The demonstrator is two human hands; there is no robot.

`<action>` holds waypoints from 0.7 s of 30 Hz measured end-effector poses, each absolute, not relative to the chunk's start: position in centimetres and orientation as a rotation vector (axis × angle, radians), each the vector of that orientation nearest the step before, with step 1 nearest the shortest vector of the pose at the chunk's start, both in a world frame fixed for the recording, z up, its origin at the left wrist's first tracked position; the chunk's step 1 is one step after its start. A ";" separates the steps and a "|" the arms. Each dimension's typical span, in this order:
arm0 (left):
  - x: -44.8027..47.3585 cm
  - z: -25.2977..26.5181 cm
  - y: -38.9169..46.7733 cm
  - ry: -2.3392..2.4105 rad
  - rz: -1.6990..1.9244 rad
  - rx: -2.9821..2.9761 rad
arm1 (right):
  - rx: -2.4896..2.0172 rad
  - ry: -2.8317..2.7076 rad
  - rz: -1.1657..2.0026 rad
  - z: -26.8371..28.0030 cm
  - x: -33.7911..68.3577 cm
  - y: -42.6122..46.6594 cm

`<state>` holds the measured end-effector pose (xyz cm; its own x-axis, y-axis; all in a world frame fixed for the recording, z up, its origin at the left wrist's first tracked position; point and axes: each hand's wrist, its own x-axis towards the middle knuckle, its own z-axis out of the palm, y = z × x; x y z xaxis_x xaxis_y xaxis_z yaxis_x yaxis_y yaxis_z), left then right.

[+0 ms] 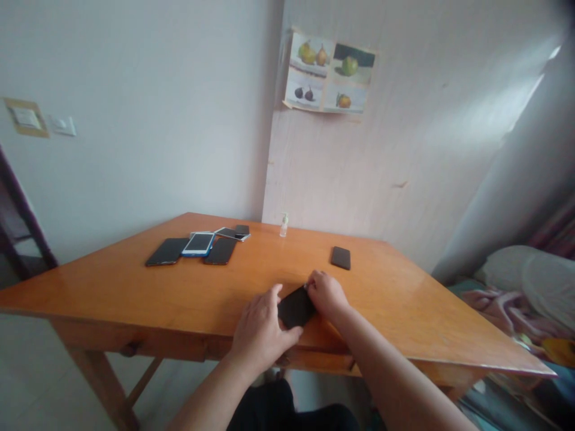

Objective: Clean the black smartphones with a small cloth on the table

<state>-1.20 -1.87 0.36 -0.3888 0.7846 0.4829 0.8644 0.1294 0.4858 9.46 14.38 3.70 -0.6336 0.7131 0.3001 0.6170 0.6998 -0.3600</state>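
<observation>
A dark phone (296,307) lies at a slant near the front edge of the table, between my two hands. My left hand (263,329) grips it along its left side, with the thumb at the near corner and the fingers at the far one. At the far right corner, the curled fingers of my right hand (327,294) press down on the phone. A tiny whitish bit shows at those fingertips, too small to name.
On the wooden table (260,275), a black tablet (168,251), a blue-edged phone (198,243), a dark phone (221,251) and other devices cluster at the left. A clear pump bottle (283,226) stands at the back. Another dark phone (341,258) lies at the right.
</observation>
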 end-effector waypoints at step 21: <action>-1.5 0.2 -1.9 -2.232 -1.083 -1.722 | -1.127 -2.523 0.260 3.4 9.6 12.0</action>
